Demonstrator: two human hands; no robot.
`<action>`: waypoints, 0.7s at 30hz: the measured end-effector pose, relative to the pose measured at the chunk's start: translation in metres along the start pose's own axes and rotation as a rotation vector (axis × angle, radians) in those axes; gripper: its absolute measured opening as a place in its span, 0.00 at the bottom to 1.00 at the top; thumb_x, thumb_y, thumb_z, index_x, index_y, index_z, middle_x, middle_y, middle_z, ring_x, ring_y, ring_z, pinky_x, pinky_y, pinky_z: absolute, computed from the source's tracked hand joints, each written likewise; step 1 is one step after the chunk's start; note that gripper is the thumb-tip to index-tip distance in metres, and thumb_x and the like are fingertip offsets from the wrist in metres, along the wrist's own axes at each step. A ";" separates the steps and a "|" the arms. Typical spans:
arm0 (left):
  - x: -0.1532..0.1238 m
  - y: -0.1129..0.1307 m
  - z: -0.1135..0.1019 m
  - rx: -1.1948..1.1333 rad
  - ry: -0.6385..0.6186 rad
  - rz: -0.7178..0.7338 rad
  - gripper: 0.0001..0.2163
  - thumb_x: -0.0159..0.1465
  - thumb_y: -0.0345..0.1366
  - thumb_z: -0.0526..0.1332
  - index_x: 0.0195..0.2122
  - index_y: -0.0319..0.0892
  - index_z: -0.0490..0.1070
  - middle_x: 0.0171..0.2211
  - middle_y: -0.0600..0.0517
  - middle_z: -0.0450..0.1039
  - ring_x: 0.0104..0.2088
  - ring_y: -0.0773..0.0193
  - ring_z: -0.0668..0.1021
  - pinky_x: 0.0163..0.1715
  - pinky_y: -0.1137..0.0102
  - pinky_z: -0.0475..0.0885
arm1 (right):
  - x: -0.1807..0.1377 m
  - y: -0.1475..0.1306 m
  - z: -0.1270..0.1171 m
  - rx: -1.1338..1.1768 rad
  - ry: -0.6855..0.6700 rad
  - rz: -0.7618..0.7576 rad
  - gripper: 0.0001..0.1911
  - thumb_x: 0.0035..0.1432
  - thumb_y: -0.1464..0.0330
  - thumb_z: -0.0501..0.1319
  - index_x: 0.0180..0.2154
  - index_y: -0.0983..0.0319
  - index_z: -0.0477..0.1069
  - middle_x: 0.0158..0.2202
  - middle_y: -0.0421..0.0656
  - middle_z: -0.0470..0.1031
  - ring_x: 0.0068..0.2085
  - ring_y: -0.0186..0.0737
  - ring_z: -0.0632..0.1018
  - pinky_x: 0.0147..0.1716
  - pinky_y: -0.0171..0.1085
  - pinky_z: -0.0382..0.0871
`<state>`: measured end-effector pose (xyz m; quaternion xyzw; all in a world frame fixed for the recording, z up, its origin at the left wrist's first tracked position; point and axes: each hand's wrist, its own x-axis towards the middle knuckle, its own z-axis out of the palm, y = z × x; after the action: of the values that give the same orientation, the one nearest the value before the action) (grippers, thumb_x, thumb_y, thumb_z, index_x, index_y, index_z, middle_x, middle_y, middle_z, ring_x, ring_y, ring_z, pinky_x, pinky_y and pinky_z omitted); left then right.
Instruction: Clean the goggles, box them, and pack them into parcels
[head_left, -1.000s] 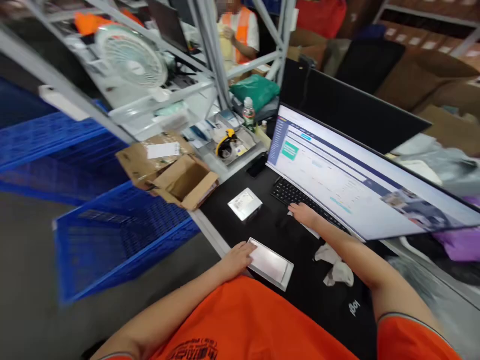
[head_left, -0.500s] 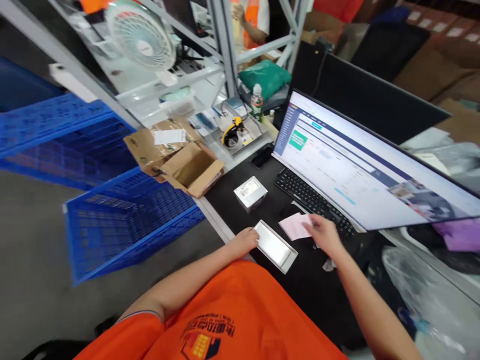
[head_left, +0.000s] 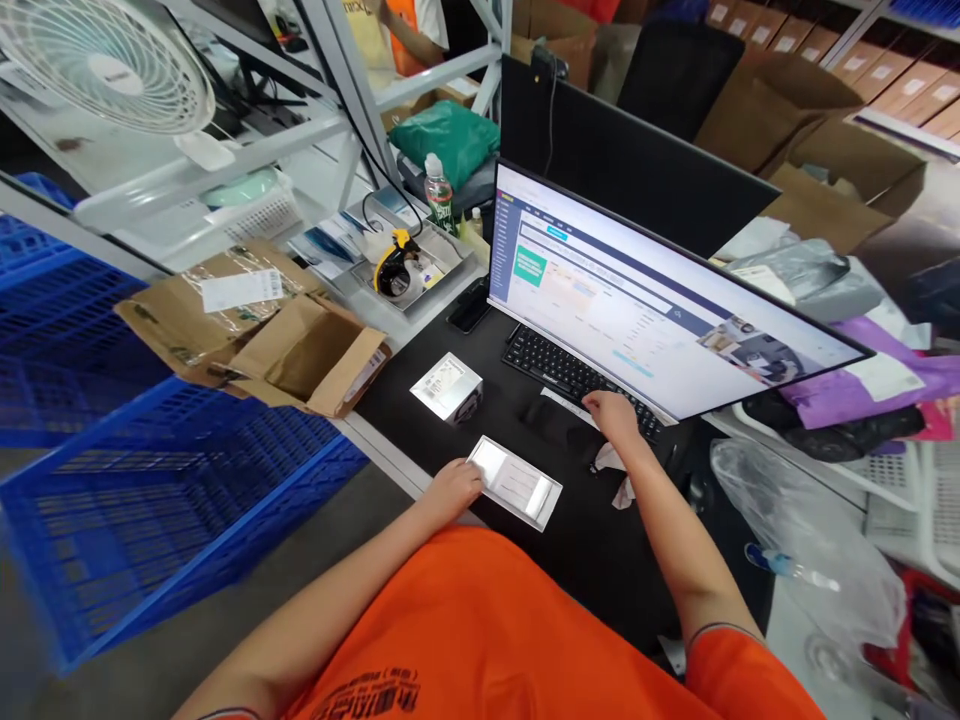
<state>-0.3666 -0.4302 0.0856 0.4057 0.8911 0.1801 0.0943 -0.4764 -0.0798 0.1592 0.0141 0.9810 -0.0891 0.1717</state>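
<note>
My left hand [head_left: 453, 488] is closed on the left end of a shallow white box tray [head_left: 553, 503], gripping its edge. Inside the tray lies a pale printed sheet [head_left: 517, 482] beside shiny surfaces. Over the front edge of the black keyboard [head_left: 551, 362], my right hand [head_left: 615, 416] has its fingers curled together; whatever they may hold is hidden. Crumpled pale paper [head_left: 609, 458] sits just below that wrist. A small silvery box [head_left: 448, 388] with a printed label stands on the black mat beyond the tray.
A monitor [head_left: 600, 290] stands behind the keyboard. To the left are an open cardboard box [head_left: 292, 350] and blue crates [head_left: 172, 500]. A phone [head_left: 469, 306], a bottle [head_left: 439, 195] and a tape dispenser [head_left: 397, 268] sit farther back. Clear plastic [head_left: 810, 530] lies at right.
The right hand no longer shows the pink sheet and has moved to the keyboard's front edge. A pale sheet now lies in the tray. The left hand still grips the tray; the camera view has turned.
</note>
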 end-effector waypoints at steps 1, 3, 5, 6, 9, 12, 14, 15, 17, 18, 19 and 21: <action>0.000 0.001 0.000 -0.015 0.003 -0.006 0.11 0.69 0.30 0.55 0.32 0.43 0.75 0.33 0.50 0.75 0.37 0.61 0.75 0.47 0.63 0.65 | 0.007 0.006 0.003 -0.023 -0.053 0.004 0.15 0.66 0.69 0.56 0.47 0.56 0.80 0.47 0.44 0.82 0.49 0.45 0.80 0.48 0.37 0.70; -0.001 0.002 0.000 -0.032 0.007 -0.017 0.11 0.69 0.29 0.55 0.32 0.43 0.75 0.33 0.50 0.75 0.37 0.61 0.75 0.46 0.63 0.65 | 0.017 0.014 0.012 -0.043 -0.125 -0.015 0.11 0.63 0.69 0.61 0.43 0.57 0.82 0.44 0.44 0.83 0.48 0.43 0.81 0.46 0.34 0.71; -0.001 0.004 0.001 -0.040 0.008 -0.029 0.10 0.68 0.28 0.55 0.33 0.42 0.74 0.35 0.49 0.76 0.38 0.60 0.75 0.46 0.63 0.65 | 0.023 0.016 0.023 -0.069 -0.170 -0.021 0.12 0.61 0.67 0.64 0.46 0.58 0.80 0.44 0.46 0.83 0.47 0.42 0.81 0.45 0.33 0.71; -0.001 0.006 0.001 -0.040 0.006 -0.035 0.09 0.68 0.28 0.56 0.34 0.42 0.74 0.35 0.49 0.76 0.38 0.60 0.75 0.46 0.63 0.64 | 0.024 0.014 0.028 -0.084 -0.180 -0.019 0.14 0.61 0.66 0.64 0.49 0.60 0.79 0.44 0.48 0.82 0.46 0.43 0.82 0.45 0.33 0.71; 0.001 0.009 0.000 -0.051 -0.007 -0.053 0.09 0.68 0.28 0.56 0.33 0.42 0.74 0.35 0.49 0.76 0.38 0.60 0.75 0.47 0.62 0.64 | 0.025 0.008 0.038 -0.135 -0.178 -0.003 0.19 0.64 0.65 0.62 0.54 0.64 0.74 0.47 0.55 0.80 0.49 0.47 0.81 0.47 0.38 0.72; 0.004 0.011 -0.003 -0.063 -0.025 -0.065 0.10 0.68 0.28 0.56 0.32 0.42 0.74 0.35 0.50 0.76 0.38 0.60 0.75 0.46 0.62 0.63 | 0.024 0.003 0.041 -0.176 -0.185 0.023 0.17 0.66 0.65 0.61 0.51 0.68 0.75 0.49 0.61 0.78 0.51 0.50 0.80 0.48 0.41 0.73; 0.005 0.012 -0.004 -0.064 -0.038 -0.067 0.10 0.68 0.28 0.56 0.32 0.42 0.74 0.35 0.50 0.76 0.38 0.60 0.75 0.46 0.62 0.63 | 0.025 0.001 0.041 -0.192 -0.201 0.036 0.16 0.65 0.66 0.61 0.50 0.70 0.75 0.49 0.63 0.78 0.50 0.52 0.81 0.48 0.42 0.73; 0.005 0.012 -0.005 -0.064 -0.043 -0.068 0.10 0.68 0.28 0.56 0.32 0.42 0.74 0.35 0.50 0.77 0.38 0.60 0.75 0.45 0.62 0.63 | 0.026 0.001 0.041 -0.198 -0.208 0.038 0.16 0.65 0.67 0.61 0.49 0.71 0.75 0.49 0.63 0.78 0.51 0.52 0.81 0.48 0.42 0.73; 0.006 0.012 -0.006 -0.066 -0.050 -0.069 0.08 0.67 0.27 0.57 0.33 0.42 0.75 0.36 0.50 0.77 0.39 0.60 0.76 0.46 0.62 0.63 | 0.029 0.000 0.039 -0.205 -0.224 0.033 0.15 0.64 0.70 0.62 0.49 0.72 0.76 0.49 0.64 0.78 0.51 0.53 0.80 0.49 0.42 0.73; 0.006 0.012 -0.006 -0.066 -0.052 -0.070 0.08 0.67 0.27 0.58 0.34 0.42 0.75 0.36 0.49 0.77 0.39 0.59 0.76 0.46 0.62 0.63 | 0.031 0.000 0.038 -0.207 -0.231 0.028 0.15 0.64 0.71 0.62 0.49 0.72 0.76 0.49 0.64 0.78 0.52 0.52 0.80 0.50 0.42 0.73; 0.006 0.012 -0.006 -0.066 -0.054 -0.070 0.07 0.66 0.27 0.58 0.34 0.42 0.75 0.36 0.49 0.77 0.40 0.59 0.76 0.47 0.62 0.63 | 0.033 0.000 0.037 -0.208 -0.238 0.024 0.14 0.64 0.71 0.62 0.50 0.72 0.76 0.50 0.63 0.78 0.52 0.52 0.80 0.50 0.42 0.73; 0.005 0.011 -0.006 -0.064 -0.058 -0.064 0.07 0.65 0.27 0.59 0.35 0.43 0.76 0.36 0.49 0.77 0.40 0.59 0.76 0.47 0.61 0.63 | 0.036 -0.001 0.035 -0.212 -0.255 0.019 0.14 0.64 0.70 0.63 0.50 0.70 0.75 0.51 0.59 0.78 0.53 0.50 0.79 0.52 0.44 0.73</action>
<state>-0.3643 -0.4209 0.0953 0.3785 0.8944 0.1939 0.1387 -0.4990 -0.0873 0.1151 -0.0063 0.9551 0.0157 0.2960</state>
